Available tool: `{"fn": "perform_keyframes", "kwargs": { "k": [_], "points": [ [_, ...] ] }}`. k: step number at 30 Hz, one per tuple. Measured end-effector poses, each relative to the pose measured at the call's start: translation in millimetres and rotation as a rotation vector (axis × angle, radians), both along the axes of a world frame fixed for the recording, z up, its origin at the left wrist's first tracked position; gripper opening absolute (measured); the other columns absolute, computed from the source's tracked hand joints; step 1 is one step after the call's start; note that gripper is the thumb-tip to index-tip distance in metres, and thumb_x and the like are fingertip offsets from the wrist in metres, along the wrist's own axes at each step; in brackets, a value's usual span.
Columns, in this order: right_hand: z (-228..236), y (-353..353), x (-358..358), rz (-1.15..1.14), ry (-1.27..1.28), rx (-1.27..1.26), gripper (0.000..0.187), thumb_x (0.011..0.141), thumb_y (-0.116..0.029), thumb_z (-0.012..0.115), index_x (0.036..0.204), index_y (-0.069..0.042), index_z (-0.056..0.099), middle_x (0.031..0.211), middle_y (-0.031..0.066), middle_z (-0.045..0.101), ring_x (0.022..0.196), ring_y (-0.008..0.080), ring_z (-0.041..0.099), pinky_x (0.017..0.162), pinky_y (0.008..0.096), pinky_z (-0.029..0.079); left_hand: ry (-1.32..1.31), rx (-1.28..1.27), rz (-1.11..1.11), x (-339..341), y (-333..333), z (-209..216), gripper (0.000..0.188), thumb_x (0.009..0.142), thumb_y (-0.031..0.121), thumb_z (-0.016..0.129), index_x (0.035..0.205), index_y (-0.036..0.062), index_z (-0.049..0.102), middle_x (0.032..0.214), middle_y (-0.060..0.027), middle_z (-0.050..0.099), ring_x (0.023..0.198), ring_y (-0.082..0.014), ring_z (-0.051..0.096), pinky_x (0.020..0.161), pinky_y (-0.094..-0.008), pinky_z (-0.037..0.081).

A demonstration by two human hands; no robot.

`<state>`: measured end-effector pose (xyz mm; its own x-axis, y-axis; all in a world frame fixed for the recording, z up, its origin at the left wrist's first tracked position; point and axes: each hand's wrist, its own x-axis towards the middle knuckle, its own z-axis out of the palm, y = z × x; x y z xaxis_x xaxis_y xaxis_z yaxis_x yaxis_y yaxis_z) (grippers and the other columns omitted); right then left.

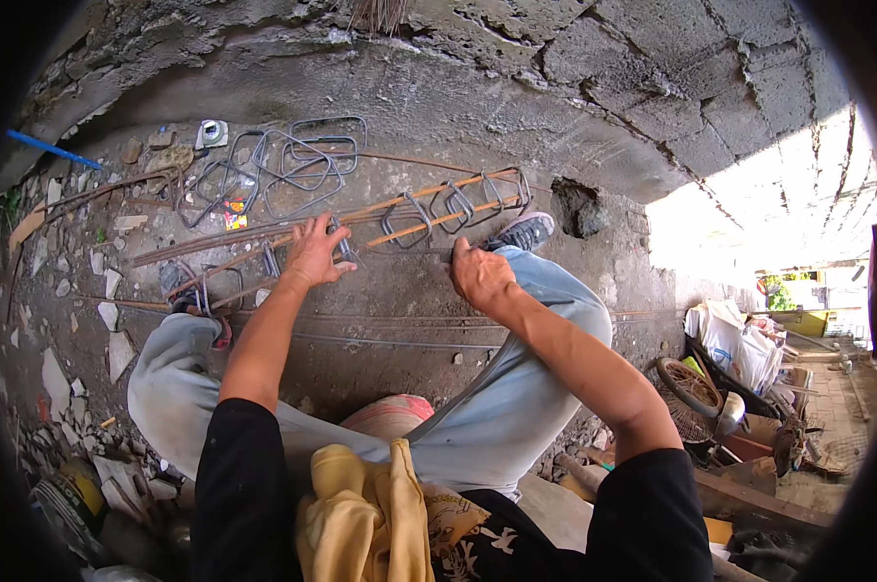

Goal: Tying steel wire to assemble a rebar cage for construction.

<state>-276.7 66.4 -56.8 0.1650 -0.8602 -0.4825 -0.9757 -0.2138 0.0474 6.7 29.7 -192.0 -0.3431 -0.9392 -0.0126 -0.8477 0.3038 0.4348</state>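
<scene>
A long cage of rust-brown steel bars (400,199) with bent square stirrups (453,208) lies slantwise on the ground between my feet. My left hand (310,254) is over its middle, fingers spread, beside a grey stirrup (342,239); whether the fingertips touch it I cannot tell. Farther right, my right hand (484,279) is closed, knuckles up, near my right shoe (524,233). A thin dark rod (409,253) runs toward its fingers, but what they grip is hidden. Another stirrup (271,259) sits just left of my left hand.
Loose wire-like stirrups (308,175) lie in a heap beyond the cage, near a tape measure (211,134). Long bars (400,319) cross the ground before my seat. Broken stone (56,381) litters the left. A rough wall (477,87) rises ahead; a wheel (690,385) leans among clutter at right.
</scene>
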Motion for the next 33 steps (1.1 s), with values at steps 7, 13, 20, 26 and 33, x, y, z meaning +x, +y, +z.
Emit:
{"fn": "perform_keyframes", "kwargs": {
  "k": [7,13,20,26,33],
  "points": [
    [-48.0,-3.2,-17.0,-0.118,-0.128,0.904,0.025,0.083,-0.018,0.057,0.094,0.005,0.062,0.093,0.0237,0.068,0.085,0.0335,0.068,0.069,0.0427,0.054,0.026,0.074,-0.003,-3.7,-4.9,-0.8,0.058,0.061,0.042,0.084,0.111,0.023,0.061,0.141,-0.0128,0.035,0.128,-0.0365,0.035,0.104,-0.0586,0.028],
    [-20.6,-13.8,35.9,0.438,0.687,-0.158,0.022,0.075,-0.023,0.067,0.091,-0.009,0.073,0.091,0.0102,0.07,0.083,0.0252,0.067,0.068,0.0457,0.051,0.031,0.075,0.007,0.9,-2.3,-7.1,0.062,0.058,0.041,0.085,0.113,0.0232,0.062,0.141,-0.0129,0.035,0.127,-0.037,0.036,0.104,-0.0608,0.027],
    [17.3,-26.4,17.6,0.721,0.113,0.383,0.023,0.073,-0.031,0.07,0.091,-0.016,0.072,0.083,0.0037,0.067,0.084,0.0214,0.065,0.069,0.0378,0.052,0.053,0.037,0.003,1.5,-5.4,-10.6,0.062,0.058,0.041,0.085,0.112,0.0235,0.062,0.14,-0.0131,0.036,0.127,-0.0363,0.036,0.102,-0.0581,0.029],
    [9.6,34.5,56.6,-0.066,-0.361,0.568,0.026,0.074,-0.028,0.064,0.083,-0.004,0.068,0.085,0.0131,0.069,0.076,0.0272,0.067,0.062,0.0408,0.052,-0.039,0.053,-0.035,-6.4,-2.2,-5.5,0.064,0.057,0.044,0.084,0.113,0.0224,0.062,0.139,-0.0137,0.037,0.126,-0.0366,0.037,0.103,-0.0558,0.029],
    [75.5,-41.9,69.9,0.877,-0.062,-0.446,0.021,0.08,-0.024,0.059,0.078,-0.004,0.066,0.081,0.0106,0.066,0.079,0.0266,0.062,0.073,0.0414,0.046,-0.008,0.028,0.015,-0.6,-3.2,-9.1,0.064,0.058,0.046,0.084,0.114,0.0226,0.062,0.138,-0.0132,0.038,0.125,-0.0358,0.038,0.102,-0.0539,0.03]
  ]
}}
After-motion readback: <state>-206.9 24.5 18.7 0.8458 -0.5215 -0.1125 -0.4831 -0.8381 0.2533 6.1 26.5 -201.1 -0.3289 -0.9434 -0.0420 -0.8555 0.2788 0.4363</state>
